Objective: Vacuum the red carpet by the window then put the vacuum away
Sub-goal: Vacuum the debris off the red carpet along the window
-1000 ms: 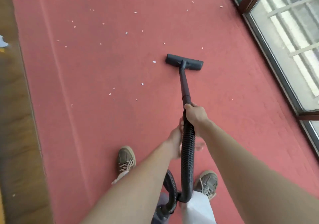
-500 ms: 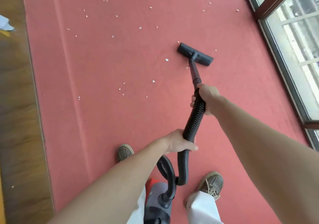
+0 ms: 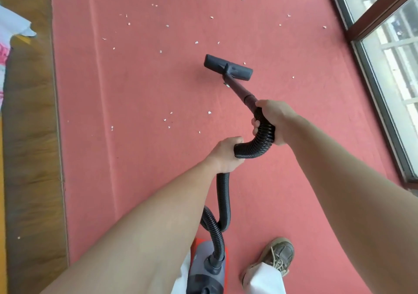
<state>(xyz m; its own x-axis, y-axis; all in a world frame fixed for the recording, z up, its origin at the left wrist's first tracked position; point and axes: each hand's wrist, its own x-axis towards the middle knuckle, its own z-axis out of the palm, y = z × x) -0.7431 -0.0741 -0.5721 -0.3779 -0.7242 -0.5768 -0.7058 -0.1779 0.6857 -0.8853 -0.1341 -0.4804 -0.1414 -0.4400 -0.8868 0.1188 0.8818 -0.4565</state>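
Observation:
The red carpet [image 3: 140, 162] fills most of the floor and is strewn with small white scraps [image 3: 209, 112]. The black vacuum floor head [image 3: 228, 67] lies flat on it, near the middle. Its dark wand [image 3: 241, 90] runs back to my right hand [image 3: 274, 118], which grips the top of the ribbed black hose [image 3: 255, 145]. My left hand [image 3: 225, 154] holds the hose lower down, where it bends. The hose loops down to the grey and red vacuum body [image 3: 207, 268] at the bottom, between my legs.
The window [image 3: 393, 51] with its dark frame runs along the right edge of the carpet. A wooden floor strip [image 3: 31, 158] borders the carpet on the left, with white paper or cloth [image 3: 13, 25] at the top left. My right shoe [image 3: 274, 259] stands on the carpet.
The floor head has slid forward and left across the carpet. My hands have moved apart along the hose, which now bends between them. The vacuum body has come into view below.

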